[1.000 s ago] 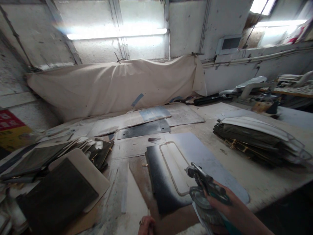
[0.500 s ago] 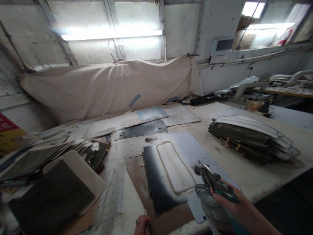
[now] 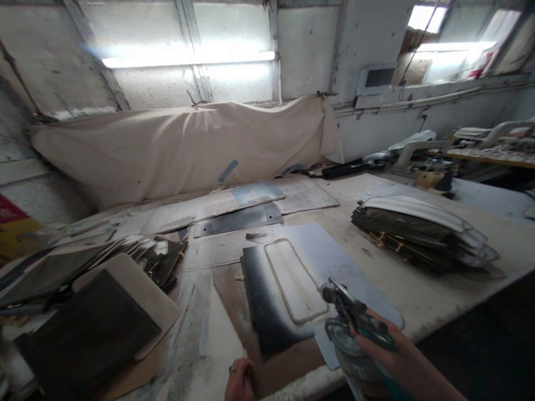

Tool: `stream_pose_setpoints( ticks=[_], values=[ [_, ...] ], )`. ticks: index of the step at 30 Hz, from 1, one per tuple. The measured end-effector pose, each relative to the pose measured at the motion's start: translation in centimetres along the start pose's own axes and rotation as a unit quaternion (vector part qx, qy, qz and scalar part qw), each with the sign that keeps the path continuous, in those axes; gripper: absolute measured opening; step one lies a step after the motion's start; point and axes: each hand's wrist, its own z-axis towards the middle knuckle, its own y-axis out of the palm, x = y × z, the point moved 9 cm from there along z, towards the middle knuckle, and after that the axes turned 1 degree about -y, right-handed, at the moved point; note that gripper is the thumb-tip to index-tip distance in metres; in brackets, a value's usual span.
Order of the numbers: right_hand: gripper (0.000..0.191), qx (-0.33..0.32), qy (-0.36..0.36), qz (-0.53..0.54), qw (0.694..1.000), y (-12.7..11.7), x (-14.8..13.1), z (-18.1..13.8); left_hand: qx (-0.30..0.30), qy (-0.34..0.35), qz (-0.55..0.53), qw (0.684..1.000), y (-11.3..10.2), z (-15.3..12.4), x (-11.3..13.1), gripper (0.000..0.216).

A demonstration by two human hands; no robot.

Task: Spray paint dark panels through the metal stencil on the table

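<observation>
Head view: right hand (image 3: pixel 378 348) enters from 5 o'clock, forearm angled up toward 11, fingers clamped on the grip of a spray gun (image 3: pixel 355 323). The nozzle points toward 10 o'clock, and its cup hangs below at the worktop (image 3: pixel 422 295) edge. The gun sits just over the near right corner of a dark panel (image 3: pixel 267 301) with a pale rounded-rectangle inset (image 3: pixel 295 281), lying on a grey sheet (image 3: pixel 334 262). Left hand (image 3: pixel 239 381) at 6 o'clock, ring visible, rests at the worktop's near edge; cannot tell if its fingers are curled or spread. Stacked panels (image 3: pixel 422 231) at 3 o'clock, more panels (image 3: pixel 92 301) at 9.
</observation>
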Motion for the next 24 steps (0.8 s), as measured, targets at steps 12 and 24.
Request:
stream_pose_setpoints(
  ticks=[12, 24],
  values=[
    [0.012, -0.053, 0.002, 0.022, 0.998, 3.1, -2.1, -1.0, -0.027, 0.024, 0.028, 0.999, 0.3, -1.3, -1.7, 0.024],
    [0.012, -0.053, -0.009, 0.010, 0.998, 2.5, -1.0, -1.3, -0.056, 0.032, 0.059, 0.996, 0.4, -1.4, -1.6, 0.025]
  ],
)
